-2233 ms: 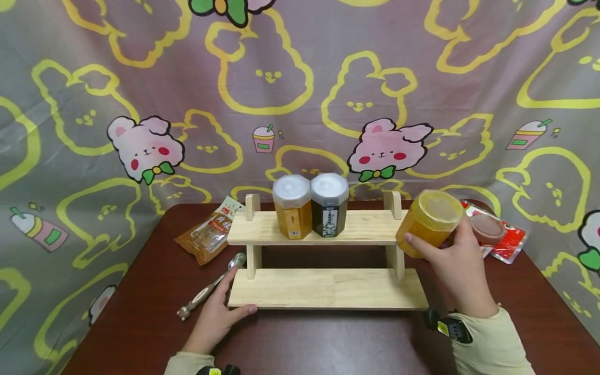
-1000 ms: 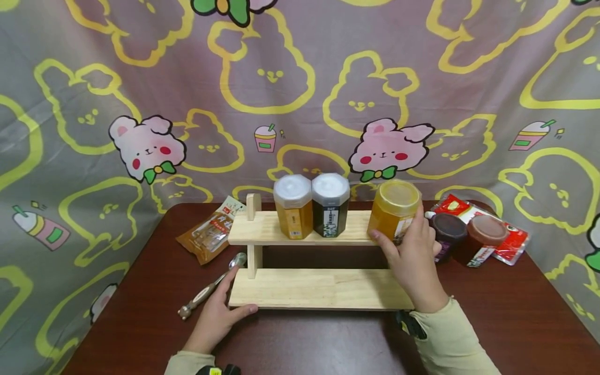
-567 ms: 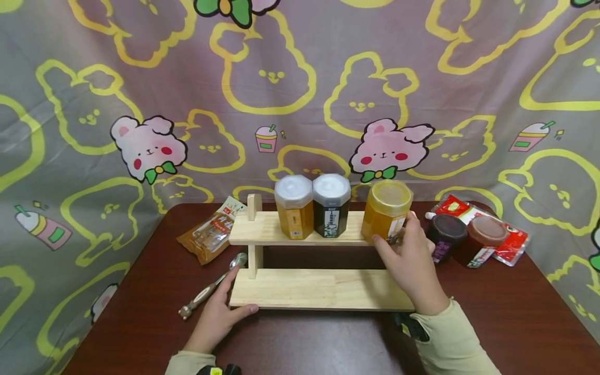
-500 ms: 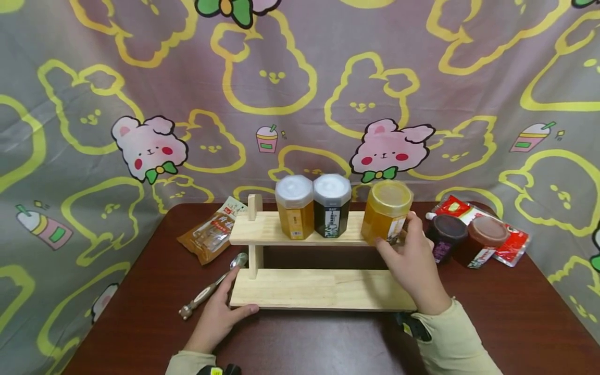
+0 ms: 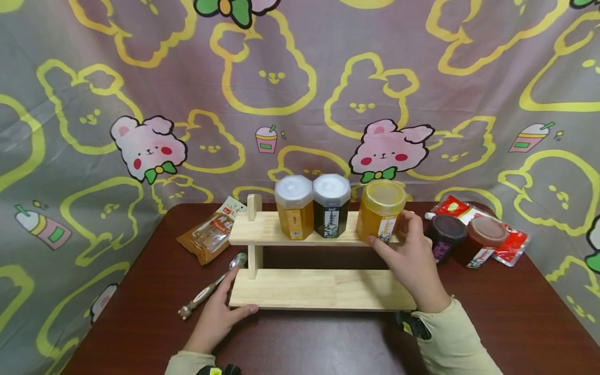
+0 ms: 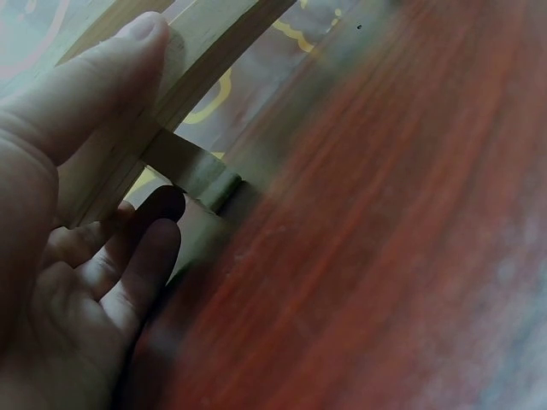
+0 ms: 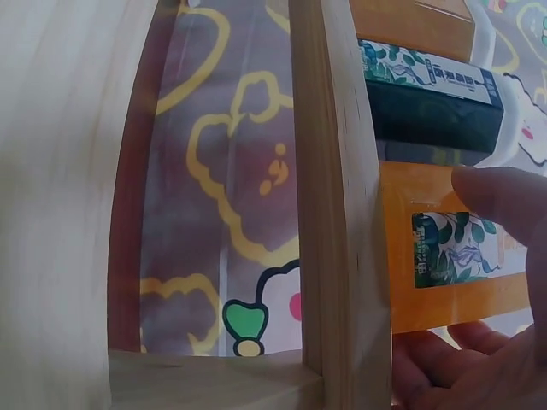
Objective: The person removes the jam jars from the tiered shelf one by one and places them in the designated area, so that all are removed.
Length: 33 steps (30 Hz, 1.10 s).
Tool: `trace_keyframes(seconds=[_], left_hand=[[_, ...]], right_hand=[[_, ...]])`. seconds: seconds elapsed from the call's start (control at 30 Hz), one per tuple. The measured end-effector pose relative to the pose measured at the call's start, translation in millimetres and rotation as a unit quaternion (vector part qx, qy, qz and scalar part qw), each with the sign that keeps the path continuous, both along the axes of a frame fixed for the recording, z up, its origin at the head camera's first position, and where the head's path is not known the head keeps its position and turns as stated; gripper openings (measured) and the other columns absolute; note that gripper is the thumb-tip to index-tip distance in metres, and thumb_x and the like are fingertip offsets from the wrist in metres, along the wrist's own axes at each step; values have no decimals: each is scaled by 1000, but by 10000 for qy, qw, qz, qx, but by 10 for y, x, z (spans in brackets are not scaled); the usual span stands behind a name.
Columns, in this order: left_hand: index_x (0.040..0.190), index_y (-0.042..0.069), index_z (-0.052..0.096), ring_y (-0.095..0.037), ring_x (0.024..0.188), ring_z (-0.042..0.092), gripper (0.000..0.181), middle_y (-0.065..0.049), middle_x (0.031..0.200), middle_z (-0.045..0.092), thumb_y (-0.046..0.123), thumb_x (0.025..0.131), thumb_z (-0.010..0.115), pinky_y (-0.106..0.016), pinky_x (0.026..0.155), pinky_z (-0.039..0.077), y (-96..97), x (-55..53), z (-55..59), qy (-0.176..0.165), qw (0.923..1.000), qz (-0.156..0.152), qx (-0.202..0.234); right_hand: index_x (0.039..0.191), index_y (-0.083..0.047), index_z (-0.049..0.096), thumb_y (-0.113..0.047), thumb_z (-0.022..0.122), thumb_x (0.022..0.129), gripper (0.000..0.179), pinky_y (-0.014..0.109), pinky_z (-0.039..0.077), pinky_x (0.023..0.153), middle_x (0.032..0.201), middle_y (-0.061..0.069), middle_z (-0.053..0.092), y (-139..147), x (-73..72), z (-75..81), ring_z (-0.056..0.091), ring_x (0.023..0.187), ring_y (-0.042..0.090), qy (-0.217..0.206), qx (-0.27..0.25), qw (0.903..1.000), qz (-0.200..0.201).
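A small two-tier wooden shelf point(image 5: 328, 289) stands on the table. My left hand point(image 5: 217, 317) grips the left end of its lower board; in the left wrist view the thumb point(image 6: 98, 85) lies across the wood, with the other fingers below. On the upper board my right hand point(image 5: 414, 263) holds a yellow-lidded jar of amber honey point(image 5: 378, 213), thumb at its front and fingers behind its right side. To its left, an amber jar with a whitish lid point(image 5: 294, 208) and a dark jar with a whitish lid point(image 5: 330, 208) stand side by side, a gap away from the held jar.
Right of the shelf are a dark purple jar point(image 5: 447, 234) and a reddish-brown jar point(image 5: 485, 237), with a red-and-white packet point(image 5: 513, 242) behind. A brown snack bag point(image 5: 208, 234) and a metal spoon with a decorated handle point(image 5: 203, 294) lie at left. A patterned curtain point(image 5: 300, 88) hangs behind.
My right hand has brought the yellow-lidded jar from beyond the shelf's right end onto the upper board, then slid it slightly left. My left hand has stayed at the shelf's left end.
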State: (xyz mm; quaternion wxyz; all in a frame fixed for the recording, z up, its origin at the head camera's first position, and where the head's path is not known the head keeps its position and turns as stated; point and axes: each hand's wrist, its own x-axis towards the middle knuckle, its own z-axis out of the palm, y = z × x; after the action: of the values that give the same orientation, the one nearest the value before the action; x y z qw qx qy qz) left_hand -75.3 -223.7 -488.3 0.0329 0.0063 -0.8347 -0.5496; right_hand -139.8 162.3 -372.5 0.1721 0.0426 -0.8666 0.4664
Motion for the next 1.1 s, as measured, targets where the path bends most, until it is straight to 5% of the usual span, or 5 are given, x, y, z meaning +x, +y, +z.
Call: trace_keyframes(seconds=[0.5,1.1], left_hand=[[158,13,30,-23,113,58,108,-15,152,45,22,71,93,-26,89,50,-5,-4,7,-142,9997,58,-190],[158,12,29,-23,115,57,108,-15,153,43,23,71,93,-28,92,49,6,-1,37,-139,9995,63,-294]], right_hand=[[134,1,44,-28,88,79,76,56,51,90,122,21,59,-104,-92,9,61,107,39,259,441,9982,-301],[132,2,47,-33,88,79,76,54,48,87,126,24,61,-183,-187,9,61,104,40,250,611,9973,-329]])
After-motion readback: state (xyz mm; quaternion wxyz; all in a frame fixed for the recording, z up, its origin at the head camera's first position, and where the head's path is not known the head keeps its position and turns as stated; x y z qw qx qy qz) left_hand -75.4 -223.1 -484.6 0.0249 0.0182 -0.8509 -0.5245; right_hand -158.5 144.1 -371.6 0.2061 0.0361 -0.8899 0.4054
